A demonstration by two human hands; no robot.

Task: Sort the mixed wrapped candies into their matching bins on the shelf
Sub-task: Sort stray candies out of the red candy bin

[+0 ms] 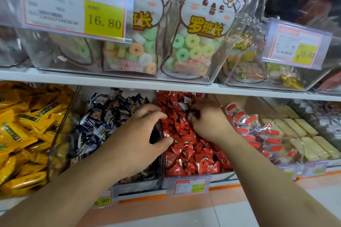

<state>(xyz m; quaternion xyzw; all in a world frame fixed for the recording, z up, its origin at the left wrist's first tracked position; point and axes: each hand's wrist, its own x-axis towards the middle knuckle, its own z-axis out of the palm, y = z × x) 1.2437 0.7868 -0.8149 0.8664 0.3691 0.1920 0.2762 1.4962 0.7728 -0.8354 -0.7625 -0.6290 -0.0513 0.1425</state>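
Head view, lower shelf [184, 88]. Both hands are in or at the clear bin of red wrapped candies [191, 151], which sits in the middle of the lower row.

Left hand [142, 134]: it lies over the divider wall between the red bin and the bin of dark blue and white wrapped candies [103, 121] to its left. Fingers are curled downward at the red pile's left edge, thumb tip touching the red candies. The palm side is hidden; cannot tell whether anything is held.

Right hand [206, 121]: it rests on the red pile toward the back, fingers bent and bunched at a small light-coloured wrapper among the red ones. The fingertips are blurred and partly buried, so whether it pinches that piece or only touches it cannot be told.

Neighbours on the lower row: yellow packets [24, 131] far left, cut off by the frame edge; a bin of clear packs with red-orange bands [258, 131] just right of the red bin, then pale rectangular bars [304, 134]. The far right bin is blurred, contents unreadable.

The upper shelf holds clear bins with rabbit-printed bags of ring candies [193, 46]. A price tag [77, 5] reads 16.80; its smaller print is illegible. The small tag [190, 186] under the red bin is too blurred to read.
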